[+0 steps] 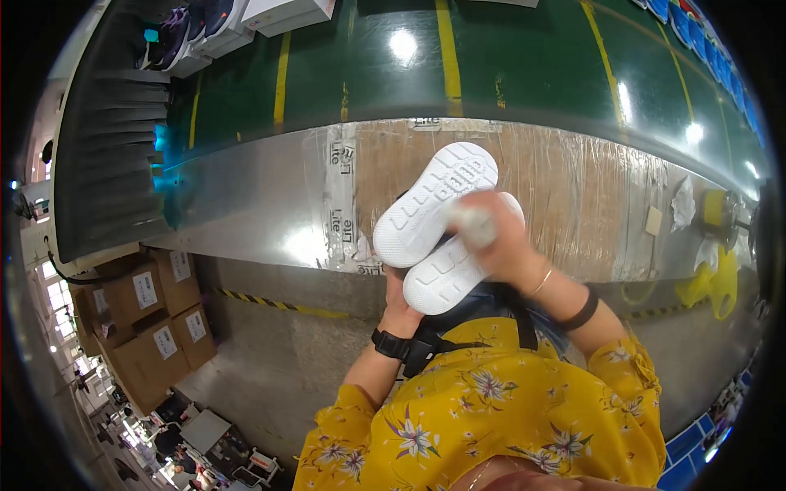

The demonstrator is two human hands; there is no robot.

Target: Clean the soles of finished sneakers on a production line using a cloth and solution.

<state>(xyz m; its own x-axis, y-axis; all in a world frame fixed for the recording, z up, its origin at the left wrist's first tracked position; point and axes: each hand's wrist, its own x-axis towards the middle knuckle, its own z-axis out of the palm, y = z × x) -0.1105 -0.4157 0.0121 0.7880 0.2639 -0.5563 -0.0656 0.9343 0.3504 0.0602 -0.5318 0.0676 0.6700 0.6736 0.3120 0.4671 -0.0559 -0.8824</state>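
Two shoes with white soles turned upward, a left one point(422, 213) and a right one point(444, 280), lie side by side over the work table's near edge. My left hand point(396, 304) grips them at their near ends, its fingers mostly hidden beneath. Over the soles, my right hand point(509, 250) is closed on a whitish wad, likely a cloth point(475, 226). Motion blurs this hand and the wad, and together they cover part of the right sole. Whether the wad touches the soles I cannot tell.
Brown board under clear tape covers the table point(565, 196); bare metal lies left. Beyond runs a green conveyor belt point(524, 57) with yellow lines. Shoes on boxes point(217, 29) stand far left, cartons point(151, 327) lower left. A tape roll point(720, 209) and yellow bag point(714, 285) are at right.
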